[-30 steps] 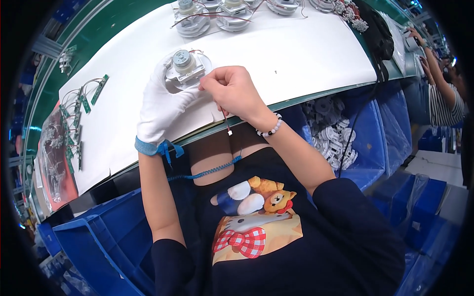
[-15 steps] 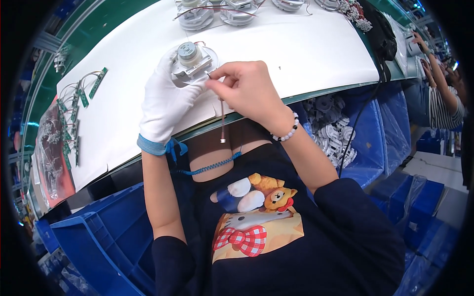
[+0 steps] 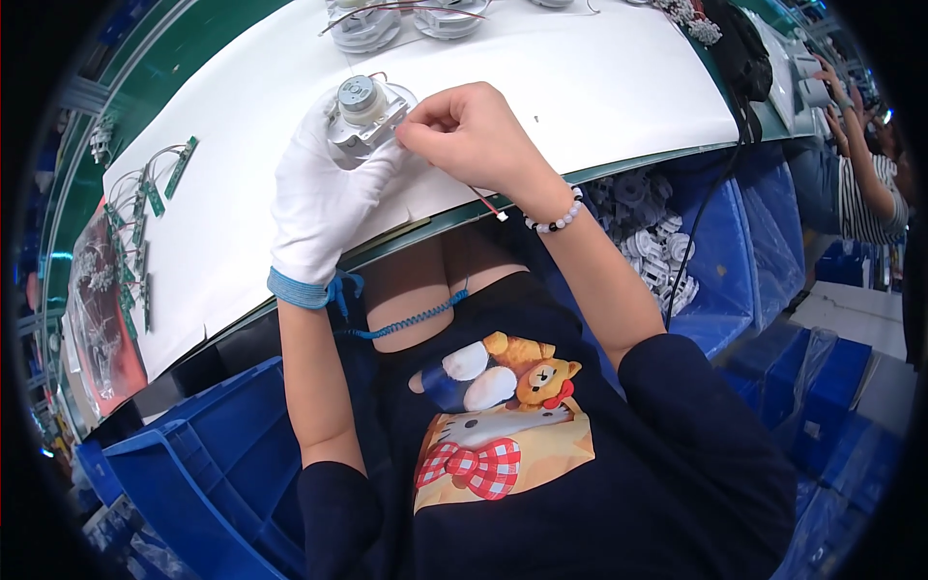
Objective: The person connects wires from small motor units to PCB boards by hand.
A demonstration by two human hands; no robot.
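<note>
My left hand [image 3: 324, 198], in a white glove with a blue wrist band, is closed around a white plastic motor assembly [image 3: 394, 104] above the table. A round silver motor [image 3: 357, 94] faces up on top of it. At the assembly's right edge, the thumb and forefinger of my bare right hand [image 3: 474, 135] are pinched together. From under that hand a thin wire lead [image 3: 486, 202] comes out, ending in a small white plug [image 3: 501, 217] just past the table edge. The pinched end is hidden by my fingertips.
More motor assemblies [image 3: 364, 32] stand at the table's far side. Green circuit boards with wires [image 3: 153, 196] lie at the left. White plastic parts [image 3: 657, 246] fill a blue bin [image 3: 720, 261] below right. A coiled blue cord [image 3: 411, 322] hangs from my left wrist. Another person [image 3: 863, 184] works far right.
My right hand has shifted slightly up and left, its fingertips closer against the assembly. The plug end of the wire lead has swung up and to the right.
</note>
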